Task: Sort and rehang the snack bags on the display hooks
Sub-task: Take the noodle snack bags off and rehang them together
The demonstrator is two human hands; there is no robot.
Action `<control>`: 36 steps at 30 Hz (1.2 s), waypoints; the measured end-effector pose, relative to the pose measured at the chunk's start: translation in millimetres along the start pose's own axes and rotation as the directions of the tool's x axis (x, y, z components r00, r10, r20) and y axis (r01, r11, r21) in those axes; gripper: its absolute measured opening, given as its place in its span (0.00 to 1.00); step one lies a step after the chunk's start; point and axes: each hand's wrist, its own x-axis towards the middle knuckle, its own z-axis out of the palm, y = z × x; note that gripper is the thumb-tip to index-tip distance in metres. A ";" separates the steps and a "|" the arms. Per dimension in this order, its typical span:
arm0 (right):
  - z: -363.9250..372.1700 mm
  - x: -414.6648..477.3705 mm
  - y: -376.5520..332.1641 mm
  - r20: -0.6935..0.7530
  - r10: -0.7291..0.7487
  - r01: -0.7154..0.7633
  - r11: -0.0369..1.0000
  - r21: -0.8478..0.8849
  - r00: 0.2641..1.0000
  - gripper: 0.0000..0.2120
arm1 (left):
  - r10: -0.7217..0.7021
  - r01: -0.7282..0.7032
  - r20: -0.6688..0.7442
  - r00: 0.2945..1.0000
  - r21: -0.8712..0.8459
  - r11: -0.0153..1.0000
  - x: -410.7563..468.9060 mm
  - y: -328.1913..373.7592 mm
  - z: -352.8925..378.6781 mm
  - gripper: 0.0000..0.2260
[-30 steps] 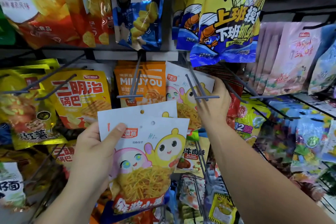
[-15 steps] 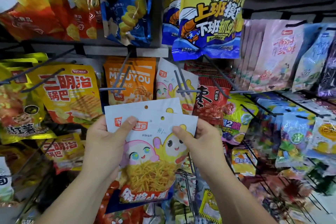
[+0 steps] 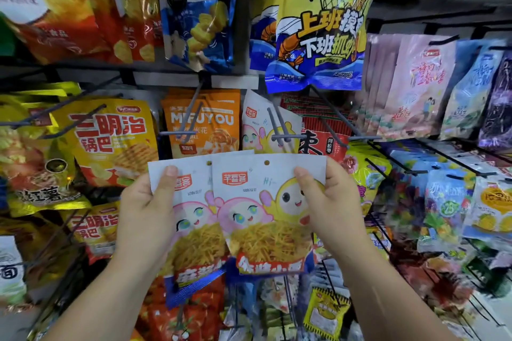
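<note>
Fingers (image 3: 167, 178) of left hand (image 3: 144, 216) curl round left bag (image 3: 191, 213), thumb on its front near top edge. Right bag (image 3: 263, 202) overlaps it in front, pinched near its top right corner by right hand (image 3: 335, 210), thumb on front. The 2 bags upright, hang holes up, just below hook (image 3: 285, 136), not on it. 1 matching bag (image 3: 257, 130) hangs on that hook, between orange bags (image 3: 219, 124) and red bag (image 3: 324, 141).

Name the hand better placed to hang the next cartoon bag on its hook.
Right, probably. The right hand grips the front bag, its hole exposed, below the hook with the matching bag; the left hand holds the rear bag further left.
</note>
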 end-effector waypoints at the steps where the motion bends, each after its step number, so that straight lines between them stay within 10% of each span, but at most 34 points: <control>1: -0.3 1.1 -2.2 -0.003 -0.020 0.020 1.000 -0.008 1.000 0.06 | 0.000 0.000 -0.011 1.000 0.008 1.000 1.2 -1.3 -3.8 0.11; 36: 3.4 20.2 -3.7 -0.221 -0.073 0.058 0.996 -0.074 0.973 0.06 | 0.080 -0.081 -0.135 0.988 -0.001 0.997 -5.0 7.7 -25.5 0.12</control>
